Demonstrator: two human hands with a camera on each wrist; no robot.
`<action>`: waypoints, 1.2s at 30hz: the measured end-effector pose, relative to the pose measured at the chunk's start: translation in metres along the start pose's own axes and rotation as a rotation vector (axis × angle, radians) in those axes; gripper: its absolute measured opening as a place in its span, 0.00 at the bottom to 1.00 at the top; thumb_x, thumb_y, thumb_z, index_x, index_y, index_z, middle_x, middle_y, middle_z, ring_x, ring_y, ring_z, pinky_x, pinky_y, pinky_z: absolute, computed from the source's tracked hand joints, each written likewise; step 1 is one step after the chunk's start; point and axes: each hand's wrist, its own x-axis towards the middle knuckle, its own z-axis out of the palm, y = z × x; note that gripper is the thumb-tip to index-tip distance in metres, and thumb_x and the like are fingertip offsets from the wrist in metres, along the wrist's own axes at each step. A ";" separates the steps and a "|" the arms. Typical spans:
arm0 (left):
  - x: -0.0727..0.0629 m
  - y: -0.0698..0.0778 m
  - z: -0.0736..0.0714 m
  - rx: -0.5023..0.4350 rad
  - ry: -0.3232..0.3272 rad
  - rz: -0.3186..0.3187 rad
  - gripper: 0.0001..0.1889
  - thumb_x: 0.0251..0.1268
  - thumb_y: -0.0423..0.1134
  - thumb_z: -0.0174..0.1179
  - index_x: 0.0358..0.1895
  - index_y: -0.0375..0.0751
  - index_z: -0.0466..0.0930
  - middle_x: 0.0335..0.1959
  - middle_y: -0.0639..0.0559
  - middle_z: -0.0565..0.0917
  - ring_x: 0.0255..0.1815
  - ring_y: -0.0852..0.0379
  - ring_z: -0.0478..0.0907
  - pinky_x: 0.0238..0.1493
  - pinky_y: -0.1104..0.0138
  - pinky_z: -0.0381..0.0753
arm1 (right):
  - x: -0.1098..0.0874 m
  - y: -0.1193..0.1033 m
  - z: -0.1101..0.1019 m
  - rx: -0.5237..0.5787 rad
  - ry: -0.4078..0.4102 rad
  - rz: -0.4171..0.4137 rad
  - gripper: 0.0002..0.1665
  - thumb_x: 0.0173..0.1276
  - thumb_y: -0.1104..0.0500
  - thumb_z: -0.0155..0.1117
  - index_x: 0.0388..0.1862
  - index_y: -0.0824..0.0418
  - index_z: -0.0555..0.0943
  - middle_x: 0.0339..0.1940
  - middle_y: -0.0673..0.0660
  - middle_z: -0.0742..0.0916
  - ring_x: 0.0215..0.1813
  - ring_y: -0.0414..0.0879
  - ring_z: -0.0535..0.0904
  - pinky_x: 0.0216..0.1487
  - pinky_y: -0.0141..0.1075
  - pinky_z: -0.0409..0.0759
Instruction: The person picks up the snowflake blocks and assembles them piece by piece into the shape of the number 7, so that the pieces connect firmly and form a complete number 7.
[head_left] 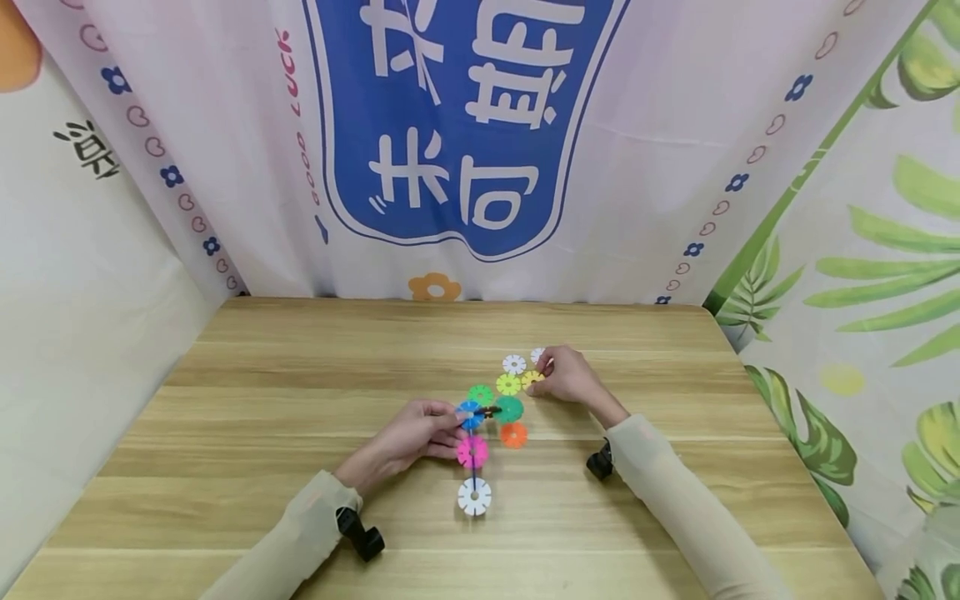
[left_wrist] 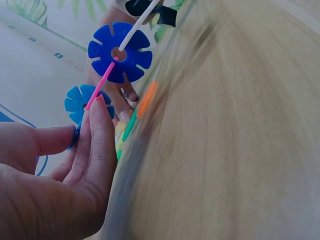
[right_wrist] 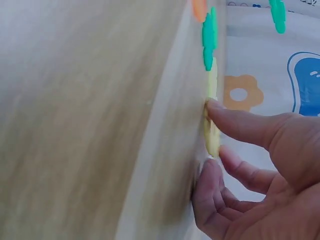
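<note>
Between its thumb and fingers, my left hand (head_left: 412,437) pinches a light blue slotted plastic disc (left_wrist: 75,104), part of a joined string of discs. A pink disc (head_left: 472,452), a dark blue disc (left_wrist: 120,52) and a white disc (head_left: 475,497) run from it toward the near side. Beside the light blue disc, a brown piece (head_left: 487,412) reaches toward a teal disc (head_left: 508,408). Farther right, my right hand (head_left: 570,375) pinches a yellow disc (right_wrist: 212,132) at the tabletop, thumb on one edge and fingers at the other.
Loose discs lie on the wooden table (head_left: 262,417) around the right hand: an orange one (head_left: 514,435), a green one (head_left: 481,394), a yellow-green one (head_left: 508,384) and a white one (head_left: 513,364). Another white disc (head_left: 537,355) is partly behind the right fingers. A printed curtain (head_left: 615,208) hangs behind.
</note>
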 end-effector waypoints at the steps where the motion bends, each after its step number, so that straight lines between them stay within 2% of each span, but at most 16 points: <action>1: 0.000 0.000 0.000 0.000 0.001 0.001 0.07 0.79 0.36 0.59 0.42 0.37 0.83 0.32 0.50 0.88 0.31 0.59 0.86 0.39 0.66 0.94 | -0.001 -0.001 -0.001 0.003 0.002 -0.001 0.17 0.56 0.59 0.85 0.37 0.63 0.84 0.36 0.56 0.85 0.39 0.47 0.78 0.40 0.33 0.77; 3: -0.001 0.000 0.000 0.001 0.002 0.002 0.07 0.79 0.36 0.59 0.42 0.37 0.83 0.32 0.50 0.88 0.31 0.58 0.86 0.39 0.66 0.94 | -0.004 -0.002 -0.003 0.028 0.006 -0.001 0.14 0.58 0.62 0.83 0.35 0.63 0.84 0.34 0.56 0.86 0.37 0.47 0.79 0.38 0.32 0.78; 6: -0.002 0.001 -0.001 0.005 0.007 0.002 0.07 0.79 0.36 0.59 0.42 0.37 0.84 0.32 0.50 0.88 0.31 0.58 0.86 0.39 0.66 0.94 | -0.010 -0.001 -0.007 0.102 0.013 0.000 0.09 0.60 0.66 0.79 0.35 0.64 0.85 0.32 0.57 0.87 0.33 0.46 0.82 0.35 0.32 0.85; 11: -0.001 -0.001 -0.003 -0.004 0.022 -0.011 0.07 0.79 0.37 0.60 0.41 0.39 0.83 0.32 0.51 0.89 0.31 0.58 0.87 0.39 0.67 0.94 | -0.023 0.002 -0.012 0.242 0.035 -0.026 0.07 0.65 0.69 0.74 0.42 0.67 0.87 0.38 0.61 0.89 0.36 0.46 0.86 0.39 0.39 0.94; 15: 0.000 0.000 -0.005 -0.008 0.023 -0.011 0.07 0.79 0.38 0.60 0.39 0.41 0.83 0.31 0.52 0.89 0.31 0.59 0.87 0.39 0.66 0.94 | -0.034 0.001 -0.017 0.291 0.053 -0.084 0.12 0.67 0.67 0.73 0.48 0.67 0.89 0.44 0.64 0.90 0.41 0.47 0.88 0.44 0.40 0.94; 20: 0.001 0.001 -0.006 -0.014 0.011 -0.013 0.06 0.79 0.37 0.60 0.40 0.40 0.82 0.30 0.52 0.89 0.29 0.59 0.87 0.38 0.66 0.94 | -0.050 -0.002 -0.016 0.344 0.021 -0.122 0.13 0.68 0.65 0.73 0.51 0.66 0.89 0.47 0.64 0.91 0.43 0.48 0.89 0.48 0.46 0.93; 22: 0.000 0.000 -0.006 -0.021 0.010 -0.014 0.06 0.79 0.37 0.60 0.41 0.39 0.82 0.30 0.51 0.89 0.28 0.60 0.87 0.37 0.66 0.94 | -0.057 -0.002 -0.012 0.393 0.005 -0.118 0.13 0.68 0.66 0.73 0.51 0.66 0.88 0.47 0.65 0.90 0.43 0.50 0.89 0.49 0.48 0.94; 26: -0.002 -0.003 -0.006 -0.026 0.004 -0.008 0.07 0.79 0.37 0.59 0.40 0.38 0.82 0.30 0.51 0.89 0.28 0.59 0.87 0.36 0.67 0.94 | -0.066 0.001 -0.005 0.458 -0.007 -0.094 0.13 0.67 0.67 0.73 0.50 0.67 0.87 0.48 0.65 0.90 0.44 0.49 0.89 0.49 0.46 0.94; 30: -0.004 -0.003 -0.006 -0.022 -0.003 0.004 0.07 0.79 0.36 0.58 0.39 0.39 0.82 0.30 0.51 0.89 0.29 0.59 0.88 0.37 0.67 0.94 | -0.072 0.002 -0.001 0.487 -0.018 -0.058 0.13 0.65 0.65 0.76 0.48 0.64 0.88 0.45 0.61 0.91 0.43 0.47 0.89 0.50 0.45 0.93; 36: -0.005 0.002 -0.006 -0.009 -0.002 0.009 0.07 0.80 0.36 0.57 0.41 0.39 0.83 0.30 0.51 0.89 0.28 0.59 0.88 0.37 0.66 0.94 | -0.074 0.002 0.002 0.518 -0.014 -0.074 0.13 0.63 0.65 0.78 0.45 0.65 0.87 0.42 0.60 0.92 0.42 0.48 0.89 0.50 0.43 0.93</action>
